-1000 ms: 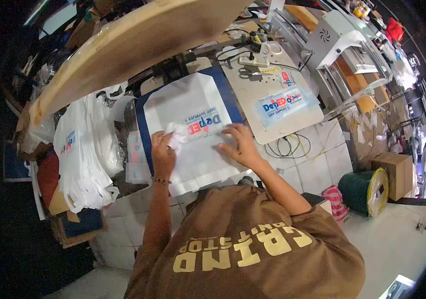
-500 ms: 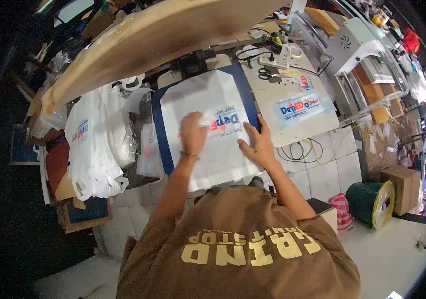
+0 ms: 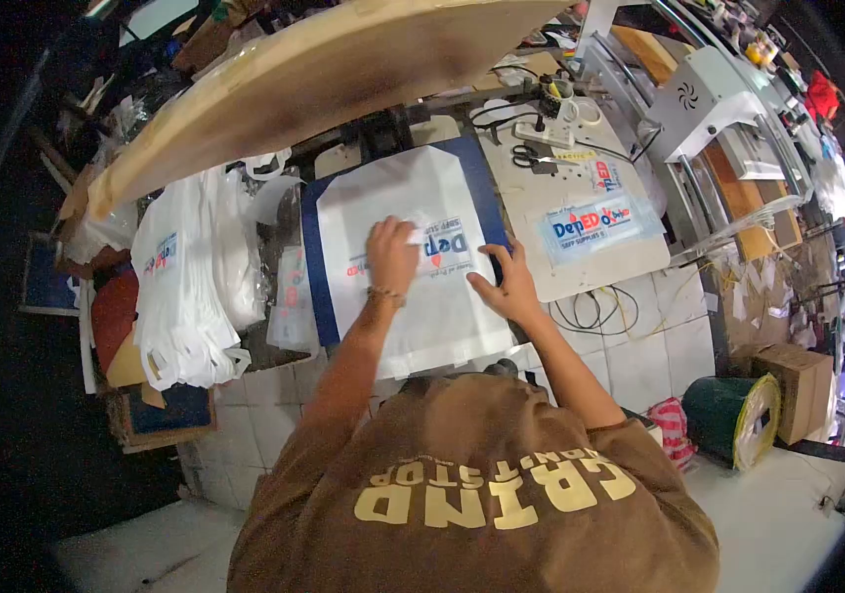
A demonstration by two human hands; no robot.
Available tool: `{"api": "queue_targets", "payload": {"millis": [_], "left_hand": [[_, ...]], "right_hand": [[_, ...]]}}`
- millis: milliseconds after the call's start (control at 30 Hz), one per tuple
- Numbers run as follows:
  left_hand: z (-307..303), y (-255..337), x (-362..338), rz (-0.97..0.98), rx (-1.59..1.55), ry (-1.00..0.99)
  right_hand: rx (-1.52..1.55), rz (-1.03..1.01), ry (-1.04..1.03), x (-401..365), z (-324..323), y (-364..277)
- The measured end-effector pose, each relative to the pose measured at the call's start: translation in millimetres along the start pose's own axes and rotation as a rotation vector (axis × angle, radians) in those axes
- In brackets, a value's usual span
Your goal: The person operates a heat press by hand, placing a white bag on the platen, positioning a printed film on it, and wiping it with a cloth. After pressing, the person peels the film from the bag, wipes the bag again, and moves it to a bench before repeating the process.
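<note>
A white bag (image 3: 413, 336) lies flat on a dark blue board (image 3: 322, 267), with a clear printed sheet (image 3: 447, 247) on top showing blue and red lettering. Over the left part of the print, my left hand (image 3: 393, 255) presses down with its fingers curled around something small and white, too small to name. My right hand (image 3: 509, 285) rests at the right edge of the bag, thumb and fingers spread, holding nothing.
A curved padded board (image 3: 324, 74) spans above the work. White bags (image 3: 180, 287) are stacked at left. At right, a pale board (image 3: 581, 272) holds scissors (image 3: 531, 156), a power strip (image 3: 543, 131) and a printed film (image 3: 600, 227). Beyond stands a white machine (image 3: 704, 99).
My left hand has shifted slightly left and up over the print. My right hand has hardly moved. The view has tilted a little.
</note>
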State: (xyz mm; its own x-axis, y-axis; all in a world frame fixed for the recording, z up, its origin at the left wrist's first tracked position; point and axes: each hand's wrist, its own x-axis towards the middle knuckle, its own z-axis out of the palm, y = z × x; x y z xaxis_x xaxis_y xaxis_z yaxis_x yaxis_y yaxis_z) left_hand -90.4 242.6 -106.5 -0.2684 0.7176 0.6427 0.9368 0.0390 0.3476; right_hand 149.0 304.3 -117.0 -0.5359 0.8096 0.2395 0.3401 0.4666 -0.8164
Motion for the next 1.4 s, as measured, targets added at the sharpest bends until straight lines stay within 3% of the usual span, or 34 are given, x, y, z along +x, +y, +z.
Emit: {"api": "queue_targets", "payload": {"millis": [100, 267, 433, 500, 567, 633, 733, 833, 933, 967, 1067, 1167, 1200, 1233, 1300, 1400], "left_hand": [[-1, -2, -3, -0.026, 0.028, -0.021], [36, 59, 14, 0.076, -0.035, -0.068], [9, 16, 2, 0.050, 0.051, -0.071], [8, 15, 2, -0.079, 0.093, -0.109], [27, 44, 10, 0.000, 0.056, -0.052], [34, 71, 16, 0.013, -0.001, -0.118], [19, 43, 9, -0.029, 0.092, -0.169], [-20, -15, -11, -0.097, 0.207, -0.078], [-17, -15, -13, -0.161, 0.161, -0.042], [2, -3, -12, -0.131, 0.123, -0.014], [24, 71, -8, -0.048, 0.063, -0.179], [5, 43, -24, -0.007, 0.101, -0.073], [-11, 19, -30, -0.098, 0.142, -0.116], [-14, -21, -45, -0.046, 0.241, 0.021], [-55, -66, -52, -0.135, 0.237, 0.002], [-58, -43, -50, -0.217, 0.320, -0.040]], "right_hand": [[-0.024, 0.030, -0.018, -6, -1, 1], [-0.045, -0.021, -0.007, -3, 3, 7], [-0.035, -0.020, -0.022, -4, 1, 5], [-0.099, -0.060, -0.022, -4, 0, 4], [-0.103, -0.055, -0.031, -3, 0, 4], [-0.113, -0.053, -0.047, -7, 3, 9], [-0.109, -0.130, -0.031, -4, 5, 16], [-0.086, -0.088, -0.029, -5, 2, 7], [-0.110, -0.129, -0.016, -4, 1, 6], [-0.105, -0.131, -0.025, -4, 1, 6], [-0.043, -0.081, -0.048, -3, -2, 4], [-0.065, -0.091, -0.055, -4, -2, 4], [-0.050, -0.095, -0.051, -4, -1, 4], [-0.041, -0.093, -0.058, -3, -1, 3], [-0.067, -0.079, -0.054, -3, -3, -2], [-0.053, -0.060, -0.058, -3, -3, 0]]}}
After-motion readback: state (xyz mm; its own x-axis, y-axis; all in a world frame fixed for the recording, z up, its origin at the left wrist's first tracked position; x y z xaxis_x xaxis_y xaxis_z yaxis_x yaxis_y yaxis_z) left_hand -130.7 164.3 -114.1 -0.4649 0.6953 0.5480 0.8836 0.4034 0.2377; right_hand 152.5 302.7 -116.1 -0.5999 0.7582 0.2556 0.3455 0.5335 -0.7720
